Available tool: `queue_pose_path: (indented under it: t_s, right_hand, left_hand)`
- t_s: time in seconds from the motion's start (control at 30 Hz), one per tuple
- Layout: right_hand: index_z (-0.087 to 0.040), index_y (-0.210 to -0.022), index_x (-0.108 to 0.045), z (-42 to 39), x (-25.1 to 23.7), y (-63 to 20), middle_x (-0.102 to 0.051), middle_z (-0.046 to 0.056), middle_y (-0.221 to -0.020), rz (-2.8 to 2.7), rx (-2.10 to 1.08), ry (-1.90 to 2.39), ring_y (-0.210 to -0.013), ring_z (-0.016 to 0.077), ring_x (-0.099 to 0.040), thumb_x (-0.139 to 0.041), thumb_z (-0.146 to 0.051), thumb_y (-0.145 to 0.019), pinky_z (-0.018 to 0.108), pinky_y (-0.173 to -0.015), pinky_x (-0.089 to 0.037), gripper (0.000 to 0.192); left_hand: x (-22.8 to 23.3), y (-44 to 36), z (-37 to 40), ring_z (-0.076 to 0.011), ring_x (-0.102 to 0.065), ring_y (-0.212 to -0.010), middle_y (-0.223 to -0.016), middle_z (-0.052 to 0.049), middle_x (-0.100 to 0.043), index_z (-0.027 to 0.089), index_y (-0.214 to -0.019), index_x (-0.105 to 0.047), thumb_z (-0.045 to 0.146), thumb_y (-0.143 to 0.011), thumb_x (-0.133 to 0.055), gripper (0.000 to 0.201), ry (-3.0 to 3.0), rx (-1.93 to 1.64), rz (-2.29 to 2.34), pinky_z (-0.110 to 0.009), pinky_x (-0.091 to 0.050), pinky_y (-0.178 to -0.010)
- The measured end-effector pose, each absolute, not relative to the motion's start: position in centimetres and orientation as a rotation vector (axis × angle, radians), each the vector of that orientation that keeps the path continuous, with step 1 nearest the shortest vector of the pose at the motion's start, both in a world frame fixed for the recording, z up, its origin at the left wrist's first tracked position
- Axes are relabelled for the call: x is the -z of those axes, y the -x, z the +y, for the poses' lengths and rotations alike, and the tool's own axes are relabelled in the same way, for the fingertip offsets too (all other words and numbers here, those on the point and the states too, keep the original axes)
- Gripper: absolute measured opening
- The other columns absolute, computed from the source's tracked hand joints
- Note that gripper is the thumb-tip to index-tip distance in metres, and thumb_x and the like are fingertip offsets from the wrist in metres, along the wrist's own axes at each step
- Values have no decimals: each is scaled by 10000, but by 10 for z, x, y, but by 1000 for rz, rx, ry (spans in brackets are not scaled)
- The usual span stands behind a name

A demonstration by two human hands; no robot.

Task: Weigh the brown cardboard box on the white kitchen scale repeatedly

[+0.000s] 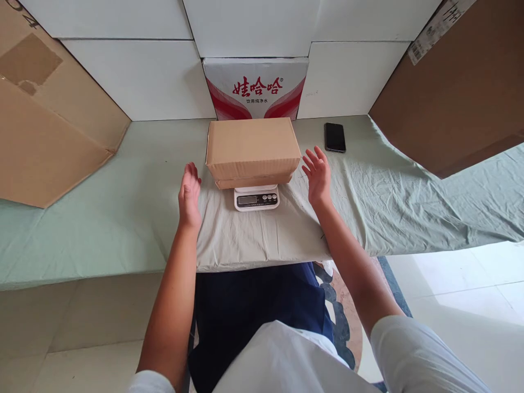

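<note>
- A large flattened cardboard sheet is seen leaning at the far left, its lower edge resting on the worktop, which is covered by a pale green cloth.
- The left hand is held open, fingers together and extended, palm turned inward towards the box. Nothing is gripped; it stands just beside the box's left side, apart from it.
- A closed brown cardboard box is placed on a small white scale, centred on the worktop. The box overhangs most of the platform, so only the scale's front panel, with display and buttons, is left visible. The reading on the display is too small to be made out.
- Directly behind the box, a white carton with red printing is set against a wall of white panels.
- The right hand is held open, fingers slightly spread, palm facing the box's right side. Nothing is held; it is close to the box but no contact is seen.
- A black phone is laid flat on the cloth, to the right of the box and beyond the right hand.
- A second large cardboard sheet is propped at the far right, with a white label at its upper corner.
</note>
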State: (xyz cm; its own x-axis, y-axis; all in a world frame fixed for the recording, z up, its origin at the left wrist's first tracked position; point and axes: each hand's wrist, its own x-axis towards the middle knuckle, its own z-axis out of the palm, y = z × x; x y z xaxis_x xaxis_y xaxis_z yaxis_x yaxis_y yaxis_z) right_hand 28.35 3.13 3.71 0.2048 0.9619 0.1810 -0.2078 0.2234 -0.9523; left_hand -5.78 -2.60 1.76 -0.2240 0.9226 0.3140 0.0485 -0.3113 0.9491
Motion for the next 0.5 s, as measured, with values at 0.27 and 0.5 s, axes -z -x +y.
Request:
queue_pose_path:
  t_s: [0.27, 0.5]
  right_hand:
    - [-384, -1409, -518, 30, -34, -280, -541, 12, -1605, -1052, -1045, 961, -1528, 304, -480, -531, -704, -854, 616, -1306, -306, 641]
    - [-404, -1492, -459, 27, -26, -266, -466, -24, -1665, -1227, -1079, 842, -1601, 289, -373, -527, -722, -878, 590, -1345, -263, 694]
  left_hand:
    - [-16, 53, -25, -241, -215, -1645, -1748, 14, -307, 389, -1585, -422, 859, -852, -429, 871, -1356, -1569, 1181, -413, -213, -1349]
    - [-13, 44, -23, -262, -235, -1641, -1747, -35, -307, 335, -1612, -388, 809, -887, -456, 869, -1408, -1543, 1070, -443, -202, -1355]
